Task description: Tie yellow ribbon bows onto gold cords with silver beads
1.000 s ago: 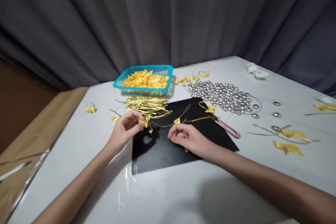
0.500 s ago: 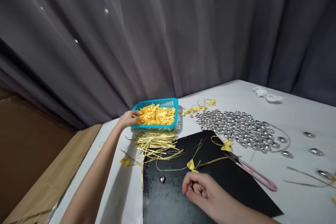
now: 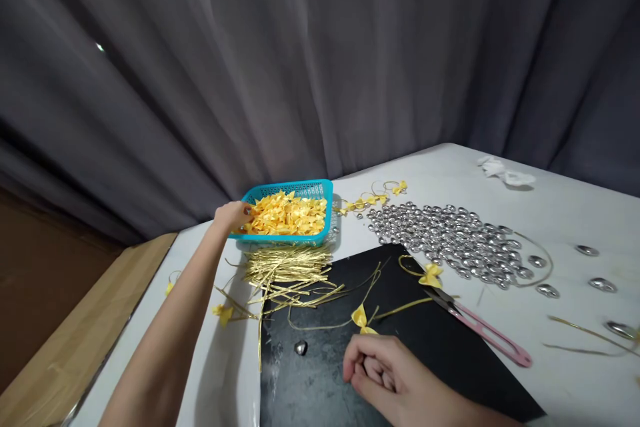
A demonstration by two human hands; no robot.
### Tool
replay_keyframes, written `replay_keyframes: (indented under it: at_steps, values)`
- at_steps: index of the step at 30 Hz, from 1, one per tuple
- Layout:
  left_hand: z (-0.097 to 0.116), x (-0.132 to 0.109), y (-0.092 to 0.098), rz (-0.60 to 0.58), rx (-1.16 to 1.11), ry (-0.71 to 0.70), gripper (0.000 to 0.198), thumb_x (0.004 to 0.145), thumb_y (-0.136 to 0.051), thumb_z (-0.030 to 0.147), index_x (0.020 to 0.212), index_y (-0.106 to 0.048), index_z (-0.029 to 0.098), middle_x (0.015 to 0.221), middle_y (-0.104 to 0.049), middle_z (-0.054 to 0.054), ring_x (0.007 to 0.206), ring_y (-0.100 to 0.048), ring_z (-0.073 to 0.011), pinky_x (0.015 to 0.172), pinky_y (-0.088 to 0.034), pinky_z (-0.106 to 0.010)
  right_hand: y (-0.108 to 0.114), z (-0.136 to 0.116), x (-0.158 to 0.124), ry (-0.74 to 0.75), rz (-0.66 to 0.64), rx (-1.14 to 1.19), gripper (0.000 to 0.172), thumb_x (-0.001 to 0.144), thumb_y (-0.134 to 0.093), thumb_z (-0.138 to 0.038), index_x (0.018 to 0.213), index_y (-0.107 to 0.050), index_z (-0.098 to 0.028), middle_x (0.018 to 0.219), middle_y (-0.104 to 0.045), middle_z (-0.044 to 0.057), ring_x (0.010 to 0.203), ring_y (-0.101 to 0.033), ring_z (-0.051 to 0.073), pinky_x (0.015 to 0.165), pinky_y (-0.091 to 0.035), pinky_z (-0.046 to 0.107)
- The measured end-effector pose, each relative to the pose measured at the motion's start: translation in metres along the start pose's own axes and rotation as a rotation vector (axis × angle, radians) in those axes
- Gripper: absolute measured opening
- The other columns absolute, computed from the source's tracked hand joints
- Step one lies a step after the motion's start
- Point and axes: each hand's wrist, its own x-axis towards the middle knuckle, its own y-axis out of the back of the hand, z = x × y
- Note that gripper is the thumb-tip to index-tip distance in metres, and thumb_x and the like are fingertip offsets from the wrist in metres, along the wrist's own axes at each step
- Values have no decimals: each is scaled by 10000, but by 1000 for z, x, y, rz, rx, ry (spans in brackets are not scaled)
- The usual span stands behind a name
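My left hand (image 3: 233, 215) reaches over the left rim of the blue basket (image 3: 327, 210). Its fingers are closed at the edge of a heap of yellow ribbon bows (image 3: 290, 213), seemingly pinching one bow; the fingertips are partly hidden. On the black board (image 3: 310, 387), my right hand (image 3: 383, 370) rests curled closed, with nothing visible in it. Just beyond its knuckles lies a yellow bow (image 3: 360, 317) with gold cord. A silver heart-shaped bead (image 3: 301, 347) sits on the board to its left.
Gold twist ties (image 3: 287, 263) lie in front of the basket. Silver beads (image 3: 445, 240) spread at the right behind the board. Pink-handled scissors (image 3: 493, 337) cross the board's right edge. White tissue (image 3: 505, 171) lies far right; a cardboard box (image 3: 100, 333) stands left.
My left hand's fingers have drawn together at the bows, and the hand has shifted slightly left along with the basket in view. My right hand stays curled in nearly the same place.
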Motion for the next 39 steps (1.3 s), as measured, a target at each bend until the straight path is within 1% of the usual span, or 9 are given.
replay_keyframes:
  at_steps: [5, 10, 15, 18, 21, 26, 30, 33, 39]
  values:
    - [6, -7, -2, 52, 37, 18, 294, 873, -562, 320, 1115, -575, 153, 1137, -597, -88, 999, -593, -220, 846, -496, -433, 0, -2, -2, -11, 11, 5, 82, 785, -499, -110, 740, -561, -137, 503, -308, -81, 495, -294, 68, 477, -213, 192]
    - [1, -23, -1, 252, -85, 64, 311, 885, -504, 385, 1075, -629, 172, 1131, -628, -110, 1034, -589, -265, 866, -459, -442, 2, -4, -4, 40, 6, 27, 75, 782, -514, -119, 721, -550, -144, 494, -296, -84, 485, -273, 62, 470, -197, 190]
    - [-7, -45, 11, 489, -318, 50, 302, 875, -457, 371, 1065, -677, 287, 1276, -590, -47, 1112, -554, -304, 847, -433, -354, 1, 0, -2, 98, 13, 24, 60, 769, -527, -118, 719, -553, -138, 479, -298, -85, 474, -265, 54, 458, -187, 181]
    - [-4, -65, 17, 610, -507, 38, 311, 850, -486, 396, 1030, -695, 252, 1231, -612, -52, 1103, -553, -286, 828, -435, -316, 1, 1, -1, 132, 16, 23, 71, 764, -516, -96, 714, -549, -134, 471, -294, -89, 463, -259, 49, 452, -182, 179]
    - [16, -102, 4, 687, -754, 33, 410, 866, -433, 443, 1034, -676, 159, 1126, -641, -93, 1020, -572, -250, 764, -458, -282, 0, -2, -2, 143, 24, 52, 78, 777, -493, -95, 726, -535, -136, 485, -312, -90, 443, -265, 42, 433, -193, 172]
    - [76, -202, -47, 416, -1116, -16, 428, 747, -573, 544, 803, -686, 135, 728, -656, -44, 642, -582, -153, 513, -444, -221, -1, -5, -5, 178, 73, 132, 136, 804, -561, -250, 872, -531, -136, 636, -431, -61, 486, -360, 35, 438, -273, 154]
    - [112, -270, -68, 30, -1580, 94, 282, 650, -729, 432, 707, -663, 164, 633, -607, 6, 559, -521, -91, 502, -422, -175, -2, 1, -5, 234, 17, 109, 265, 764, -637, -339, 898, -561, -123, 752, -513, -31, 468, -314, 4, 429, -227, 160]
    - [124, -289, -73, -42, -1692, 110, 242, 651, -735, 401, 675, -645, 178, 627, -586, 18, 569, -506, -86, 527, -419, -170, -3, 5, -4, 276, -4, 99, 238, 770, -639, -343, 825, -565, -123, 680, -497, -48, 454, -279, 7, 420, -195, 172]
    - [125, -292, -81, 22, -1618, 53, 188, 701, -695, 362, 688, -624, 188, 660, -568, 12, 601, -505, -106, 532, -415, -193, -4, 6, -5, 271, 49, 129, 146, 819, -575, -268, 773, -529, -137, 601, -442, -69, 444, -289, 15, 398, -196, 158]
